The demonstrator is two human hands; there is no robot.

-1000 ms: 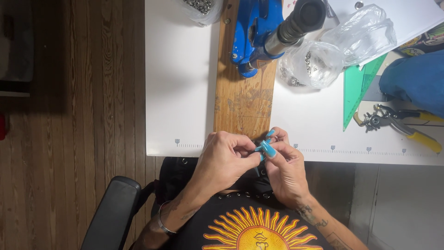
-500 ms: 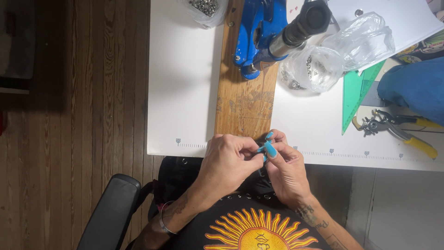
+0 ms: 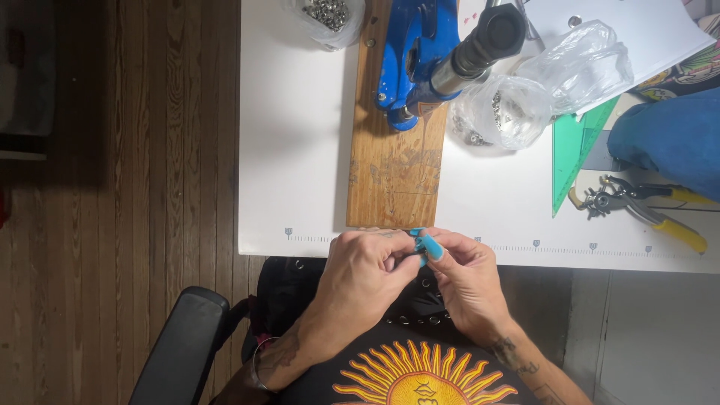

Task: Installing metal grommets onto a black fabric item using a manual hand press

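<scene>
**Both hands pinch a small piece at the table's near edge**

Something small sits hidden between the fingertips of both hands, just over the near edge of the white table (image 3: 300,150); what it is cannot be told, only that bright blue nails cover it. The left hand (image 3: 365,271) curls its fingers shut around it from one side, and the right hand (image 3: 463,276) meets it from the other, thumb and forefinger closed in a pinch. Held this close to the body, the piece hangs right above the black eyeleted fabric (image 3: 420,313) in the lap, probably so the two can be brought together.

Further out, a blue hand press (image 3: 420,52) stands bolted on a wooden board (image 3: 394,176), its handle pointing right, within easy reach. Clear bags of metal eyelets (image 3: 499,112) lie beside it. A green set square (image 3: 574,154) and yellow-handled punch pliers (image 3: 637,206) rest apart at the right.
</scene>
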